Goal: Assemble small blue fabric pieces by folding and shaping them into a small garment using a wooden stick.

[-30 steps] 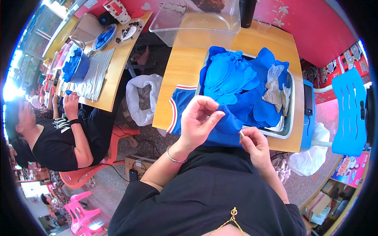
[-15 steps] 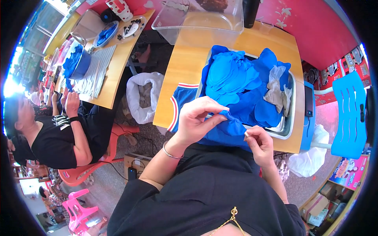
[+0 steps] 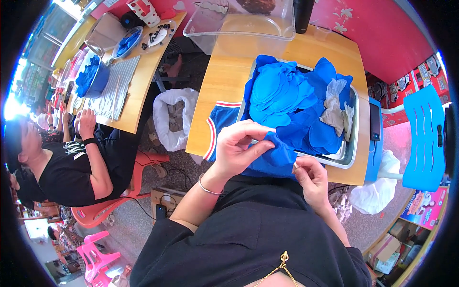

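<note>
My left hand (image 3: pixel 239 148) pinches a thin blue cloth piece (image 3: pixel 279 152) between thumb and fingers, holding it up over the table's near edge. At the lower right end of that piece, the fingers of my right hand (image 3: pixel 311 178) are pinched together. Something small and pale shows at their tips, too small to name. Just beyond both hands stands a metal tray (image 3: pixel 355 138), heaped with blue petal-shaped cloth pieces (image 3: pixel 282 91). Crumpled whitish scraps (image 3: pixel 333 112) lie on the heap's right side. More blue cloth hangs below my hands, partly hidden by them.
A clear plastic box (image 3: pixel 239 33) and a dark bottle (image 3: pixel 303 16) stand at the table's far side. Left of the table is a white-lined bin (image 3: pixel 174 119). A co-worker (image 3: pixel 67 167) sits at another table with a blue-filled bowl (image 3: pixel 98 79). A blue chair back (image 3: pixel 423 138) rises at right.
My right hand has moved slightly left, up to the edge of the blue cloth piece. The piece has tilted a little in my left fingers.
</note>
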The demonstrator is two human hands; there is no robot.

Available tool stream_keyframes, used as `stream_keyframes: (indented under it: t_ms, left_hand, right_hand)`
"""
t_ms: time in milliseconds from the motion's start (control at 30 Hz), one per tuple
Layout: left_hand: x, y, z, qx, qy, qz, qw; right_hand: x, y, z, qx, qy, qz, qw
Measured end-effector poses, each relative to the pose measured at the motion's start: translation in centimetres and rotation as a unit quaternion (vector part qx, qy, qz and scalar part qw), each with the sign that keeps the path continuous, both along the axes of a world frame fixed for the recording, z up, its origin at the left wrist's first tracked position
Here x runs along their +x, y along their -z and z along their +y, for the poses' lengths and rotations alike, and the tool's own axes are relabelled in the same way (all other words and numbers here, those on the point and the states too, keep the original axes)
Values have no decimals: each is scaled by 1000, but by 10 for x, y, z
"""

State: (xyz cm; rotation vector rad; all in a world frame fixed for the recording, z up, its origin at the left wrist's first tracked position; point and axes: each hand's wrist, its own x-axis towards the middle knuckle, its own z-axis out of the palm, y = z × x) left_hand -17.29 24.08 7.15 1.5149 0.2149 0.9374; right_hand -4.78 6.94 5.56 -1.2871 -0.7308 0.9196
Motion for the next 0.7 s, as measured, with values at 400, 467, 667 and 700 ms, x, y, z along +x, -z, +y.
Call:
stream_keyframes:
  t_ms: [400,467,667,700]
  left_hand:
    - [-1,4,18,-4,35,-17,999]
    - [-2,3,18,-6,31,-6,999]
    - [9,-4,5,58,81,72,992]
    - [11,-5,4,78,78,72,991]
  right_hand:
    - [41,-13,4,-45,42,-376,924]
    - [57,-13,-5,-109,69,-335,933]
    - [42,-50,29,45,41,-316,947]
    - [37,-57,36,36,24,-324,945]
